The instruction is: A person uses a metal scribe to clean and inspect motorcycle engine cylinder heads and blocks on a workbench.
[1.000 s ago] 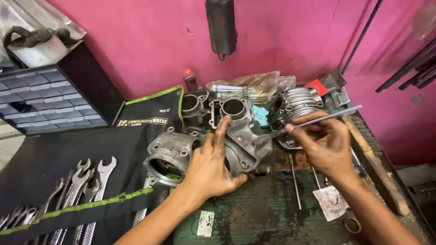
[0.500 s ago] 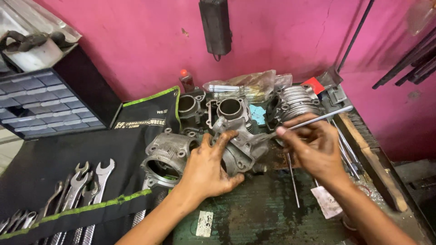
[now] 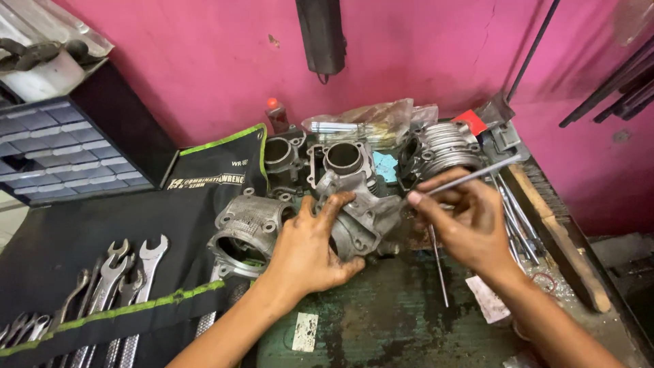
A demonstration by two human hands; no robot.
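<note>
My left hand (image 3: 310, 249) rests flat on a grey metal engine casting (image 3: 364, 215) in the middle of the bench, fingers spread over its top and side. My right hand (image 3: 466, 221) pinches a long thin steel rod (image 3: 477, 175) between thumb and fingers. The rod slants up to the right, and its lower tip sits at the casting's right side. A second grey engine cylinder (image 3: 246, 228) lies just left of my left hand.
More engine cylinders (image 3: 344, 160) and a finned one (image 3: 446, 146) stand at the back by the pink wall. A black roll of spanners (image 3: 116, 286) covers the left. A drawer cabinet (image 3: 61, 146) sits far left. Loose rods (image 3: 439, 266) and a wooden strip (image 3: 555, 235) lie right.
My right hand with the rod has shifted slightly left and lower toward the casting. My left hand stays on the casting.
</note>
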